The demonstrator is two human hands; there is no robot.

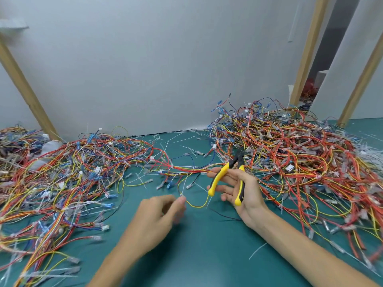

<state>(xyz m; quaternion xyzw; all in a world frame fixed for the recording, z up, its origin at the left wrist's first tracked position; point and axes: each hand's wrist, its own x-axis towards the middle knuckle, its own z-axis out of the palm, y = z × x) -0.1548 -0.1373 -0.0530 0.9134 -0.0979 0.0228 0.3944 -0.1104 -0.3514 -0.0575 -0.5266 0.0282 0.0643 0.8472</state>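
Left hand (155,214) pinches the wire (196,206) just above the mat (207,255); right hand (246,195) grips the cutters (224,168), handles spread. Risks I see: wire slips the pinch, or blades nick neighbouring strands in the bundle (186,169).

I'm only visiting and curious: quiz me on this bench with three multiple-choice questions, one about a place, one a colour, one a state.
1. Where are the pliers? A in the right hand B in a box C on the wall
2. The table is: A red B green C white
3. The left hand: A lies flat B pinches a wire C grips pliers
Answers: 1 A, that hand grips the yellow handles; 2 B, its bare surface shows teal green; 3 B, thumb and finger meet on a yellow wire.
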